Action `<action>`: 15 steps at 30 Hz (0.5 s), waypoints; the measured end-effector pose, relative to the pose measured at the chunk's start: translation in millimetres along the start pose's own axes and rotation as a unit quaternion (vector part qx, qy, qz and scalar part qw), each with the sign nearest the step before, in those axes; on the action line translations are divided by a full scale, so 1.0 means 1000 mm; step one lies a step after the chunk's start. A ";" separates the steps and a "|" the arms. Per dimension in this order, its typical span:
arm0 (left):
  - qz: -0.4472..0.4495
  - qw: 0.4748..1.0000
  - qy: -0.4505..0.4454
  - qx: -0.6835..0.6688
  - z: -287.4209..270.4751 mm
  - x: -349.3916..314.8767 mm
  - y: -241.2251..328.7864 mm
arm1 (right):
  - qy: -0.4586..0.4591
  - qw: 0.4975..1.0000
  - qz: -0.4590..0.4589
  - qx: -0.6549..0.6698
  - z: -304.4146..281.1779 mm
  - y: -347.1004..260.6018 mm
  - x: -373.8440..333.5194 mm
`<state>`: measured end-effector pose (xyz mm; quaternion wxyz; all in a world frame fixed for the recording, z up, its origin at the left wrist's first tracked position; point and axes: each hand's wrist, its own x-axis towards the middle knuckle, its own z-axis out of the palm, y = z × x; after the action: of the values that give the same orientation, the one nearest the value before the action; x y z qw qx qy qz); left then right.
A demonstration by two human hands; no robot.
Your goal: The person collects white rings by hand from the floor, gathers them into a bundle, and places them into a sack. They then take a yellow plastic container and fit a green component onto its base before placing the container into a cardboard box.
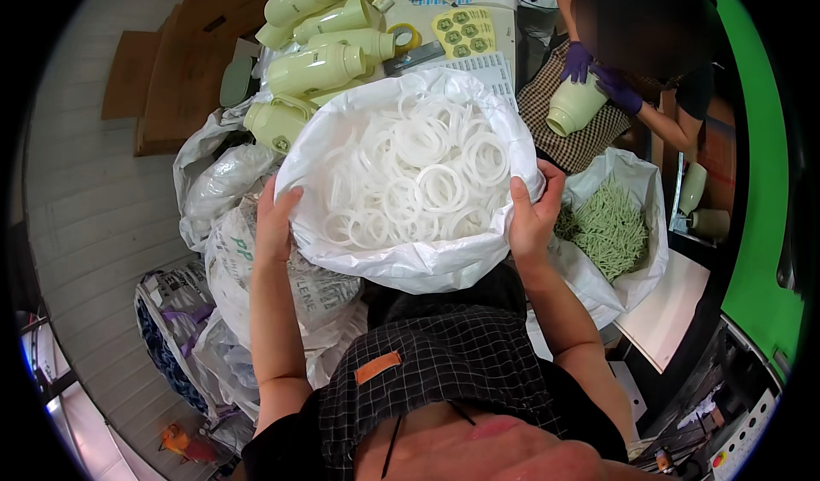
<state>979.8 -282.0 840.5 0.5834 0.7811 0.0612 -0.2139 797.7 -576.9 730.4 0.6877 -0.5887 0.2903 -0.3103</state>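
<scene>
A wide white woven sack (401,267) with its rim rolled back is in front of me, full of translucent white plastic rings (442,188). My left hand (275,216) grips the sack's left rim, the thumb over the edge and the other fingers mostly behind the plastic. On the opposite side my right hand (536,212) clasps the rim in the same way, thumb on top. Beyond the sack, pale green plastic jug bodies (316,67) lie piled on the table.
Right of me stands a sack of small green plastic parts (608,229). A co-worker's purple-gloved hands (617,88) hold a pale green jug body (576,105). Stuffed plastic bags (243,259) crowd my left side. A tape roll (405,37) and sticker sheet (464,32) lie on the table.
</scene>
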 end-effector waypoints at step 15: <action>0.183 0.797 -0.041 0.574 0.113 0.160 0.065 | 0.074 0.996 0.028 -0.036 -0.016 0.005 0.019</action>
<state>1116.6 -432.8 807.2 0.0582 0.9599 -0.2411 -0.1305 798.1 -600.4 722.4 0.6512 -0.5798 0.3682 -0.3228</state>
